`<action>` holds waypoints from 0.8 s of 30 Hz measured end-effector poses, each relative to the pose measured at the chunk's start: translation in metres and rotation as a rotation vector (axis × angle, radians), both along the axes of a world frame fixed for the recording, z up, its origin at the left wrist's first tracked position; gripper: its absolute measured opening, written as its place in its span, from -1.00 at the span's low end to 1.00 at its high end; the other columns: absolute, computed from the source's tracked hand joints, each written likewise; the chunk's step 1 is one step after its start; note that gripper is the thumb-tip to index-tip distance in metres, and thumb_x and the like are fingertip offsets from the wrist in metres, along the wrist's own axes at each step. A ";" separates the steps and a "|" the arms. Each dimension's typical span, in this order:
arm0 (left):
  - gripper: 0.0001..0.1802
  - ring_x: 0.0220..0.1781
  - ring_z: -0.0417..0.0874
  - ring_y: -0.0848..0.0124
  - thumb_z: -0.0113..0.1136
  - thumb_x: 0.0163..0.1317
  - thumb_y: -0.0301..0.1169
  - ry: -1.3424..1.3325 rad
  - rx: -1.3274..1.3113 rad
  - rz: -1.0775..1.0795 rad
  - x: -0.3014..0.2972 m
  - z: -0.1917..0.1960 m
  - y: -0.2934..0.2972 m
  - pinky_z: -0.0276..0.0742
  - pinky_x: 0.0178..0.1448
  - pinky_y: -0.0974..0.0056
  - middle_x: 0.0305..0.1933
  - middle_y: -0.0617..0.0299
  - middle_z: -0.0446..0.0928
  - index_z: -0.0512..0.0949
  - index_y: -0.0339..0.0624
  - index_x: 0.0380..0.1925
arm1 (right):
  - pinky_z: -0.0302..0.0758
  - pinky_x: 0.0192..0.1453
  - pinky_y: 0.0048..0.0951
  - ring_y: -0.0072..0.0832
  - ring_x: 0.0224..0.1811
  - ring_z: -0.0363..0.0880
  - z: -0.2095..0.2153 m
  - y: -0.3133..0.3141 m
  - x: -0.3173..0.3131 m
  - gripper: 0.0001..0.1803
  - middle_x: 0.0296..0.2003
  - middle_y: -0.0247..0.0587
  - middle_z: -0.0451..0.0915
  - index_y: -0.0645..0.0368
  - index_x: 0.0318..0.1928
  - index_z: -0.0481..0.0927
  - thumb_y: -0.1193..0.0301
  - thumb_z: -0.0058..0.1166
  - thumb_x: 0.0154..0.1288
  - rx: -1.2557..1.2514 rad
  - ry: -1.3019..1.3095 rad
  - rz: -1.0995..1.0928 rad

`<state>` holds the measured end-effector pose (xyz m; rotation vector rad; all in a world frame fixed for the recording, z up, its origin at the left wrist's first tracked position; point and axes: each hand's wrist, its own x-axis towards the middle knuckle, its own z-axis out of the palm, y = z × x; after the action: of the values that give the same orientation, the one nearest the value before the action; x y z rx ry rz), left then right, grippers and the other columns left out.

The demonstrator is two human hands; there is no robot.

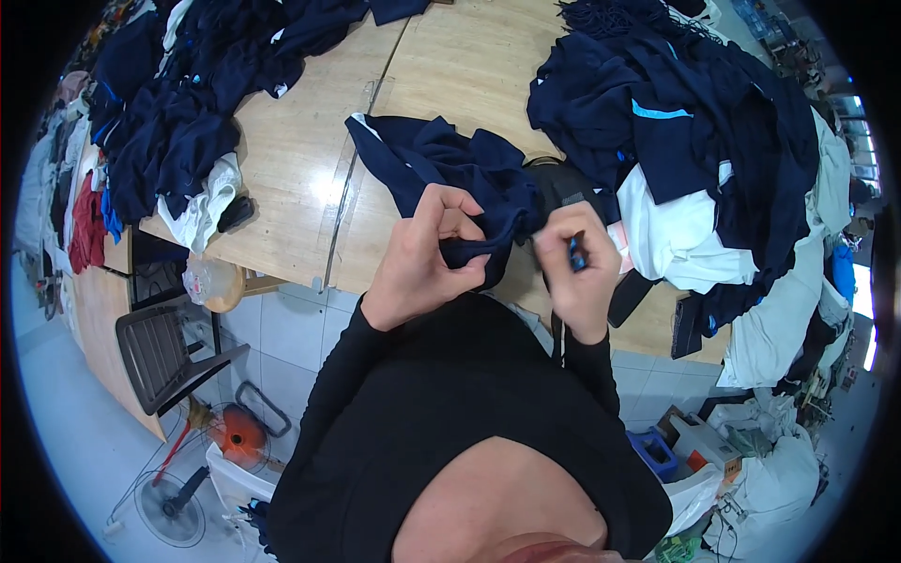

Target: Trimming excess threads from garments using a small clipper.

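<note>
A navy blue garment [450, 164] with a pale strip at its far left corner lies bunched on the table in front of me. My left hand [427, 251] pinches a folded edge of it between thumb and fingers. Close on the other side, my right hand [580, 263] is closed at the garment's right end, its fingertips slightly blurred. A small dark-and-blue tool [575, 251] shows within the curled right fingers; most of it is hidden, so its exact kind is unclear. Behind that hand sits a black bag-like item [554, 183].
Navy garments are heaped at the far left [188, 122] and right, the right heap [676, 113] with white cloth [676, 235] under its front. The wooden table [300, 159] has a taped seam. A brown chair [164, 352] and a fan [169, 507] stand lower left.
</note>
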<state>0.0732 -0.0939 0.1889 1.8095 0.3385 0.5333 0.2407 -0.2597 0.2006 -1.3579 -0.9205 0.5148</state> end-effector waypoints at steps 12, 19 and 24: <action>-0.36 -0.22 0.79 0.49 0.54 0.13 -0.68 -0.004 0.008 0.012 -0.001 -0.002 0.004 0.65 0.01 0.43 -0.29 0.17 0.73 0.37 -0.26 0.14 | 0.33 -0.29 -0.53 -0.59 -0.40 0.49 0.000 -0.004 0.010 -0.75 -0.38 -0.34 0.57 0.22 -0.16 0.65 0.29 0.28 0.65 -0.105 -0.157 -0.270; -0.36 -0.22 0.78 0.51 0.53 0.13 -0.70 -0.007 0.003 0.024 0.001 0.001 0.004 0.65 0.00 0.42 -0.31 0.17 0.72 0.37 -0.25 0.14 | 0.57 -0.24 -0.32 -0.20 -0.36 0.75 0.006 -0.009 0.002 -0.65 -0.38 -0.08 0.68 0.24 -0.03 0.58 0.18 0.32 0.56 -0.356 -0.350 0.103; -0.36 -0.22 0.78 0.49 0.53 0.12 -0.69 -0.015 0.014 0.026 0.002 -0.001 0.002 0.66 0.00 0.41 -0.30 0.16 0.73 0.37 -0.27 0.14 | 0.54 -0.35 -0.38 -0.25 -0.44 0.77 0.007 -0.001 0.000 -0.67 -0.46 -0.15 0.71 0.20 -0.25 0.66 0.24 0.53 0.39 -0.341 -0.396 0.052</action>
<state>0.0754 -0.0916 0.1881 1.8157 0.3496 0.5679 0.2409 -0.2612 0.2072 -1.7898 -1.2309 0.4636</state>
